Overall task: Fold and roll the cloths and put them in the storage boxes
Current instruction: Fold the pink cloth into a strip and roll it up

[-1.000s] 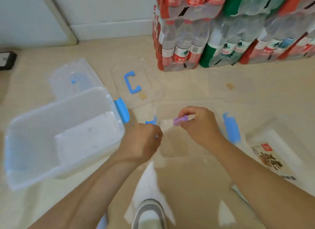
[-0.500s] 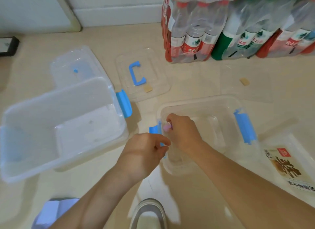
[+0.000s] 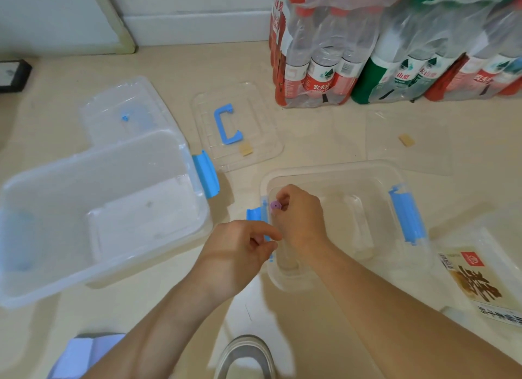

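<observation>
Head view, looking down at a beige floor [image 3: 310, 135]: right hand [image 3: 300, 220] curled over the near-left corner of a small clear storage box [image 3: 333, 172], fingers [image 3: 282, 200] pinched narrowly around a small purple item [image 3: 275, 205], too small to identify. Left hand [image 3: 240, 254] just beside and below it, thumb and forefinger closed together in a narrow pinch; impossible to tell whether anything sits between them. Blue latch [image 3: 255, 216] of that box directly behind the left fingertips, second blue latch [image 3: 406, 214] on the far side, well right of the right fingers. Left of both hands, a larger frosted storage box [image 3: 70, 186] tilted open toward the camera, blue clip [image 3: 206, 174] on its right wall. Beyond the fingers, a clear lid with a blue handle [image 3: 227, 124] flat on the floor, another clear lid [image 3: 118, 110] behind the large box. Shrink-wrapped packs of bottled water [image 3: 324, 53] stacked farther back. Printed package [image 3: 474, 282] near the right forearm. Pale folded cloth [image 3: 84, 353] at the bottom edge, below the left forearm, outside both boxes. Grey-rimmed shoe [image 3: 245, 356] between the forearms.
</observation>
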The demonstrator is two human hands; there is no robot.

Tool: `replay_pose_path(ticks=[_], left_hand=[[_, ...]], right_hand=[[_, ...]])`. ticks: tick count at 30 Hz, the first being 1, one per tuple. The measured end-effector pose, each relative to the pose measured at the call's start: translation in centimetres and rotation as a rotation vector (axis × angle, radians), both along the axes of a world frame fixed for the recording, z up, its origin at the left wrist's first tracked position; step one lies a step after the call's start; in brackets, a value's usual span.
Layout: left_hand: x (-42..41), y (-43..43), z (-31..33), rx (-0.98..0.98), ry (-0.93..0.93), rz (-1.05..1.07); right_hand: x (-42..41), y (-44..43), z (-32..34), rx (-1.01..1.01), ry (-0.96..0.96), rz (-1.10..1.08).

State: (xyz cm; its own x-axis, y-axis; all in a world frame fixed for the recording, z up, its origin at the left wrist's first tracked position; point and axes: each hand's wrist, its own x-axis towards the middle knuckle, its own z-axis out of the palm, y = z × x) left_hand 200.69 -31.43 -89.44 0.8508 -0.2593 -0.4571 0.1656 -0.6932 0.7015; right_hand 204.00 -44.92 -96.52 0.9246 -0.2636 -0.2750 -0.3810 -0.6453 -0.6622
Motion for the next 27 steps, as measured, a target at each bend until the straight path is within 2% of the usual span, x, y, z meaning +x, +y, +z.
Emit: replay_pose_path(ticks=[3, 7, 20, 27], left_hand=[[-0.1, 0.1, -0.1, -0.026, 0.002, 0.016], [-0.1, 0.1, -0.3, -0.035, 0.01, 0.029], [-0.2, 0.4, 0.9, -0.096, 0.041, 0.015], [1.9, 1.2, 3.5, 0.144, -0.135, -0.097]], right_hand=[[0.2, 0.1, -0.1, -0.03, -0.023, -0.004], [0.3, -0.3, 0.2, 0.184, 0.04, -0.171], [0.1, -0.8, 0.9, 0.636, 0.176, -0.39], [0.1, -2.1, 3.0, 0.682, 0.182, -0.437]])
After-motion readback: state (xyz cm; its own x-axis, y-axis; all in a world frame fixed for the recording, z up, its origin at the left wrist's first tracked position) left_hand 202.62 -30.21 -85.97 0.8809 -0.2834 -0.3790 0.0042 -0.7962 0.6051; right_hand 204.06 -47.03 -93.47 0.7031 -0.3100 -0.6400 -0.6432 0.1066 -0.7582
